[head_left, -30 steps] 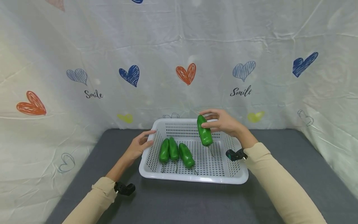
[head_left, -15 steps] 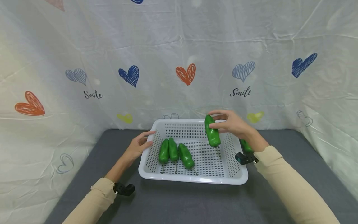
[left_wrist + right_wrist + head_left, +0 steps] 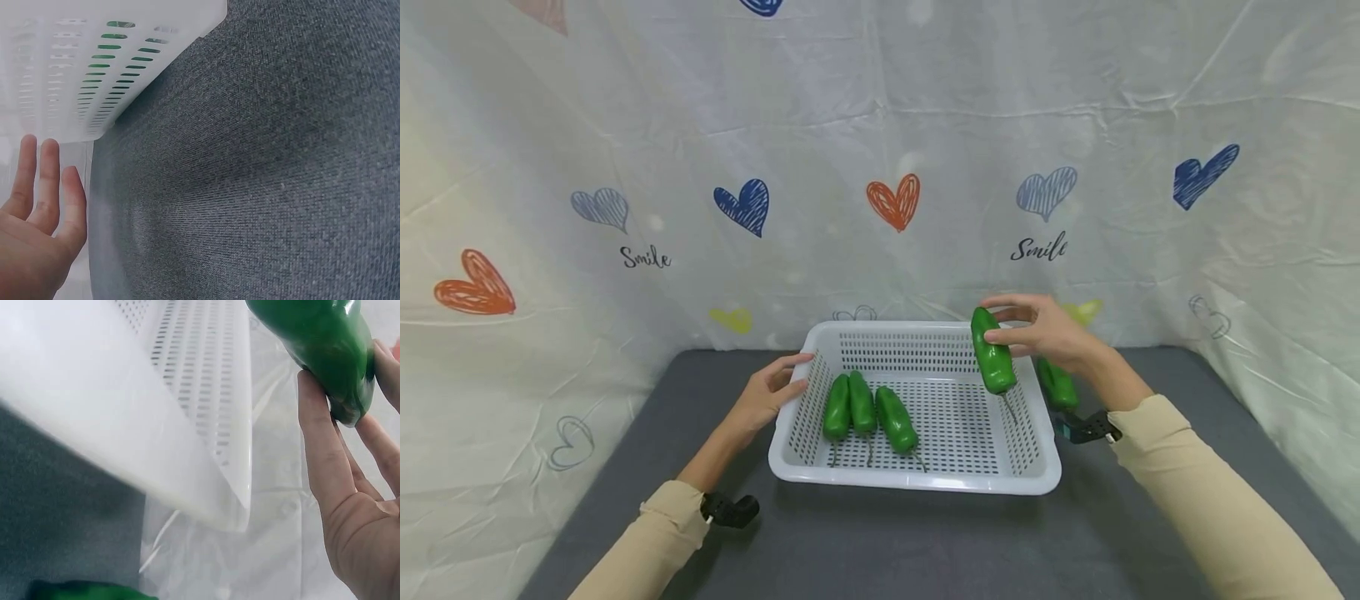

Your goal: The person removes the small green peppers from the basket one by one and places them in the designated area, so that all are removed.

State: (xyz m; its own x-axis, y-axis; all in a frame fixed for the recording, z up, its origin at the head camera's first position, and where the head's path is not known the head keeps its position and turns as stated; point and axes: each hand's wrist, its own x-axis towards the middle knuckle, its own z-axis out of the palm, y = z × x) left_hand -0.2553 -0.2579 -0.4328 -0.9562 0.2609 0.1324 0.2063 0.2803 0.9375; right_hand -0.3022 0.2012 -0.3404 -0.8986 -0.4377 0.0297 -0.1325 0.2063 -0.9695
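Note:
My right hand [image 3: 1037, 333] pinches a green chili pepper [image 3: 992, 354] between thumb and fingertips, over the right side of a white plastic basket [image 3: 917, 481]. The pepper hangs with its thin stem pointing down; the right wrist view shows its glossy body [image 3: 325, 347] between the fingers. At the basket's left rim rests my left hand [image 3: 767, 392], its fingers loosely extended against the edge. In the left wrist view those fingers [image 3: 49, 181] reach up to the basket's outer wall. Three more green peppers [image 3: 862, 404] lie in the basket's left half, stems toward me.
Another green pepper [image 3: 1057, 385] lies on the dark grey tabletop [image 3: 880, 550] just outside the basket's right wall, partly behind my right wrist. A white curtain with printed hearts [image 3: 893, 200] hangs along the table's back edge.
My right hand has moved right with the pepper, from above the basket's middle right to near its right wall. The pepper outside the basket has come into view. The left hand stays at the rim.

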